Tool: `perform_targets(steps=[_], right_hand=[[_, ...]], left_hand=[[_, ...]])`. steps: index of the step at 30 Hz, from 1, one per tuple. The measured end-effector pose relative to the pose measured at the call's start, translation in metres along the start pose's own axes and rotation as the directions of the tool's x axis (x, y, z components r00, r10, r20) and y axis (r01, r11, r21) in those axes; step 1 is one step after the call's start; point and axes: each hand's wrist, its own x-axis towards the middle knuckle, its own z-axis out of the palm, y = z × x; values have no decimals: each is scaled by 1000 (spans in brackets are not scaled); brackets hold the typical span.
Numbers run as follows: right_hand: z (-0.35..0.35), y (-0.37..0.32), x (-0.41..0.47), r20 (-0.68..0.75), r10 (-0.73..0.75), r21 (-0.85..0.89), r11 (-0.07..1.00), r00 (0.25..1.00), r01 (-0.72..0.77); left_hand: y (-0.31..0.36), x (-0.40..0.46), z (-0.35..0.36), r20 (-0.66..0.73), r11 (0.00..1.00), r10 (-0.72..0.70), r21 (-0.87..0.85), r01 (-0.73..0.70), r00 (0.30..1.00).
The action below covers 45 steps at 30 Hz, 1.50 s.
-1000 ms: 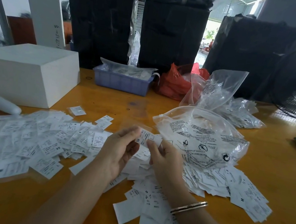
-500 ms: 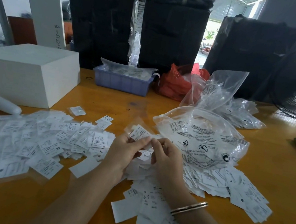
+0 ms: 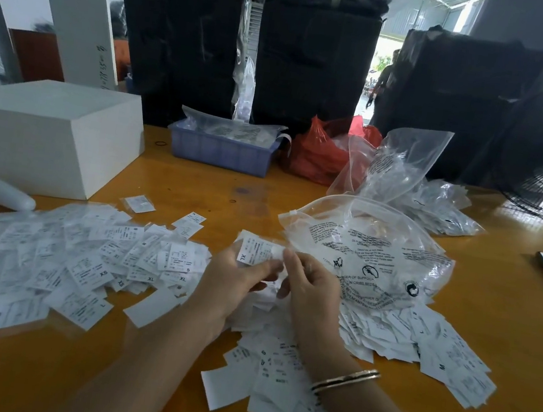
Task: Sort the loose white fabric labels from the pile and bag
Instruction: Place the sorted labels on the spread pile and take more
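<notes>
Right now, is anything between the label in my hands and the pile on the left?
Nothing visible. The XL label, pinched by the left hand and right hand, is just right of the pile, with nothing between them.

Small print on the labels (image 3: 76,259) is blurred, unreadable.

arms: bare, no sleeves | right wrist: thin gold-and-dark bangle (image 3: 345,381)

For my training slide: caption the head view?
Both hands, left hand and right hand, hold an XL label over the label pile.
</notes>
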Motion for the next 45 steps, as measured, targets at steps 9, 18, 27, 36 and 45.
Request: perform_targets(steps=[9,18,27,36,45], right_hand=[[-1,-1,-2,72,-104,7,995,992,104],[-2,3,-1,131,45,180,981,990,-68],[-3,0,2,69,41,115,992,997,-49],[1,-3,1,145,9,95,995,989,-23],[24,9,-5,559,-204,-687,429,804,587]], left_hand=[[5,2,-6,-53,997,-23,72,27,998],[-1,28,-68,-500,635,318,743,211,806],[-5,22,-50,-83,529,549,805,-268,832],[-6,14,-25,86,832,372,411,-373,924],[-3,21,-33,-296,991,100,-60,-122,950]])
